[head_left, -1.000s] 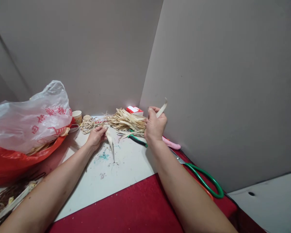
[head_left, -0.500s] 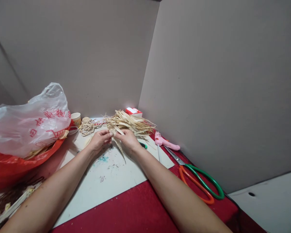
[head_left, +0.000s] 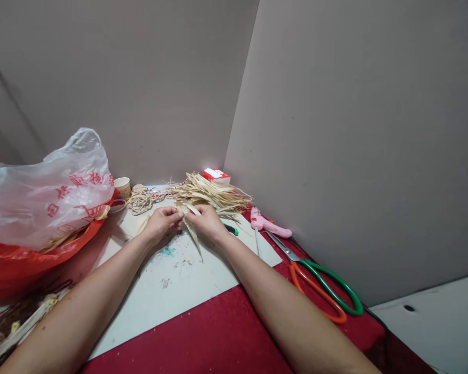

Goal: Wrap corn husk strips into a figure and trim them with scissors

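My left hand [head_left: 164,222] and my right hand [head_left: 203,220] meet over the white board [head_left: 159,306], fingertips nearly touching. Both are closed in a pinch on a pale, dry strip of plant fibre [head_left: 193,236], perhaps husk or straw. One end of it tapers down toward the board below my fingers; the part between the fingertips is small and partly hidden. Just beyond my hands lies a loose bundle of straw-coloured strips [head_left: 208,192]. A green-handled tool [head_left: 231,229] sits beside my right wrist, partly covered by it.
Left stands a red and clear plastic bag [head_left: 58,208] with dry fibre inside. Behind are a paper cup [head_left: 122,188], coiled cord [head_left: 141,199] and a red-and-white box [head_left: 216,176]. To the right, a pink glue gun [head_left: 271,226] and large scissors [head_left: 320,283] lie on red cloth [head_left: 195,337].
My hands keep the same pinch on the strip, with only a slight shift of the fingers. The whole view has moved a little.
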